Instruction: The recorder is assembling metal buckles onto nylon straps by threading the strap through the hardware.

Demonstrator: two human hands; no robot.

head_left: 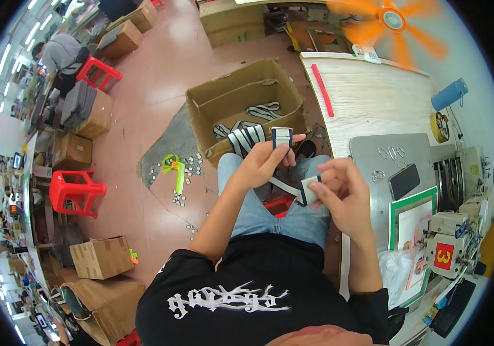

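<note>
Above my lap, my left hand pinches a white-and-navy striped webbing strap near a metal buckle at its top edge. More of the striped webbing hangs in folds beside that hand, over the cardboard box. To the right, my right hand grips a flat white strap end with dark edges between thumb and fingers. A narrow length of strap runs from this end back toward my left hand. Several striped straps lie loose inside the box.
At my right stands a worktable with a sewing machine, a phone, metal rings and a spinning orange fan. Left on the floor are small scattered pieces, a red stool and cartons.
</note>
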